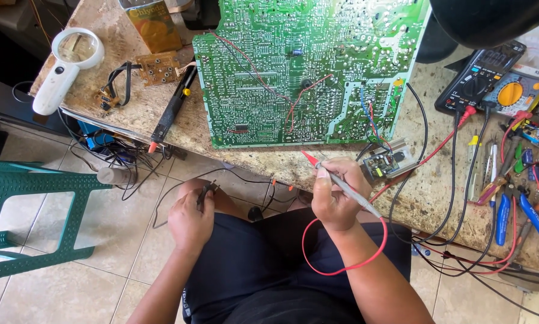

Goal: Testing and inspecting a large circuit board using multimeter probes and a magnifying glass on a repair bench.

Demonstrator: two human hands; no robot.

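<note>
1. Dark shorts (269, 264) over the person's lap fill the bottom centre of the frame, nearest the camera.
2. Just above them, the right hand (336, 195) is closed around a red-tipped test probe (329, 171), thumb and fingers pinching its shaft; the red lead (341, 267) loops down over the lap.
3. At lower centre-left, the left hand (190, 219) is curled about a small dark clip or probe (205, 193), held over the knee, well apart from the bench.
4. Filling the upper centre, a large green circuit board (305, 72) lies solder side up on the worn bench (437, 198); the red tip hovers just below its near edge, not touching it.
5. A small power module (389, 161) sits just right of the right hand, and a multimeter (482, 75) lies at upper right.
6. It looks like a probing step in preparation: next, each tip would need steady placing on a solder point.
7. A magnifier (68, 63) rests at upper left.
</note>
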